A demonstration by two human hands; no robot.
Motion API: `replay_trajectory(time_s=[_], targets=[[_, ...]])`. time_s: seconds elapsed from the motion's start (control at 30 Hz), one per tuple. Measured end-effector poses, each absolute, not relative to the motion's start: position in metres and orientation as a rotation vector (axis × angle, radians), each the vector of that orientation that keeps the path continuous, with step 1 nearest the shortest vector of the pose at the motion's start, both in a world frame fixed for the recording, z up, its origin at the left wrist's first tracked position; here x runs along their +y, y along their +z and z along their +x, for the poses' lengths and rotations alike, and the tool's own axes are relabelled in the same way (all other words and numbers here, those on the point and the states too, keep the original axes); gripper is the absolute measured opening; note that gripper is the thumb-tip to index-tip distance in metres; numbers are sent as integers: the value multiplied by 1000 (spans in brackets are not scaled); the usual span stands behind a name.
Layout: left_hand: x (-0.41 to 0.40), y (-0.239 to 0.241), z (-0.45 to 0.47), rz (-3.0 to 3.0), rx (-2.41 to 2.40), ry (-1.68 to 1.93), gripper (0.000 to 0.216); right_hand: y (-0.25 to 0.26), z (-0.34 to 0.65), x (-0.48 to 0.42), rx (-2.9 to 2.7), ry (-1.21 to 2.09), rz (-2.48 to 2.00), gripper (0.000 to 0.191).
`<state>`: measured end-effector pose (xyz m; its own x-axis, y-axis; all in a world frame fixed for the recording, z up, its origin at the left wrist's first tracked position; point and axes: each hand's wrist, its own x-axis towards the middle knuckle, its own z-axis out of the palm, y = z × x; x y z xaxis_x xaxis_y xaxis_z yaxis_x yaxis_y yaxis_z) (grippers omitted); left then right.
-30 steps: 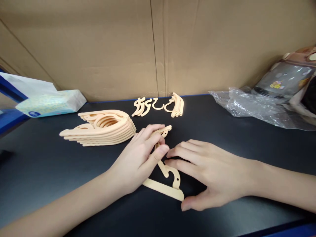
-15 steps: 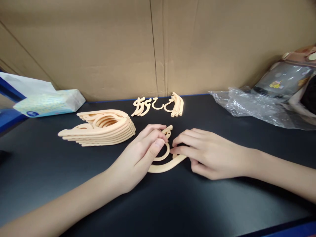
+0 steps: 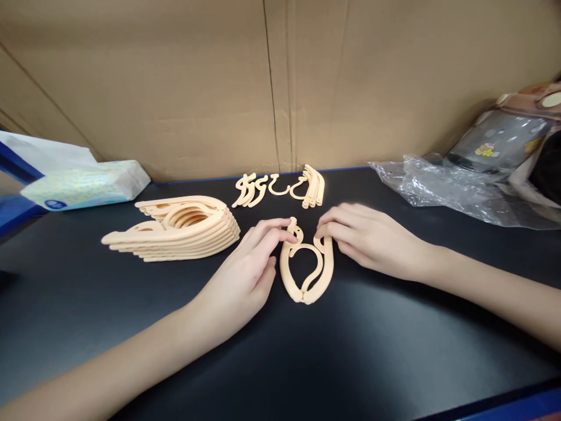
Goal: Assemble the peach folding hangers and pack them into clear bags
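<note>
Peach hanger (image 3: pixel 328 266) btwn L grip (image 3: pixel 252 263) & R grip (image 3: pixel 368 237), fingers bent.

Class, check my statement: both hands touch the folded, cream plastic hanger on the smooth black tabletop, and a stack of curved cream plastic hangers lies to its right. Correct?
The side is wrong: the head view shows the stack of curved cream plastic hangers lying to the left of the folded, cream plastic hanger. The rest stands.

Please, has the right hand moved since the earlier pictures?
Yes: the right hand has moved forward over the black table, nearer to the brown backdrop.
</note>
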<state>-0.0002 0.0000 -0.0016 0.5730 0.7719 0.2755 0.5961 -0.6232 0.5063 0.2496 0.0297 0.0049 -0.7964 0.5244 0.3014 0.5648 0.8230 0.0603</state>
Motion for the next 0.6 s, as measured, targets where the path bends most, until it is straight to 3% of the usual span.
replay_trajectory(time_s=[0.17, 0.3, 0.47, 0.6], targets=[[0, -1, 1, 2469, 1150, 662, 29, 7, 249, 29, -2673, -265, -972, 22], [-2, 1, 2, 2478, 1160, 631, 28, 11, 249, 26, -2623, -107, -969, 20], [-3, 0, 3, 2521, 1132, 604, 34, 16, 247, 22, -2612, 29, -925, 22], [-3, -2, 2, 2558, 1107, 567, 57, 16, 246, 19, -2689, 219, -817, 24]])
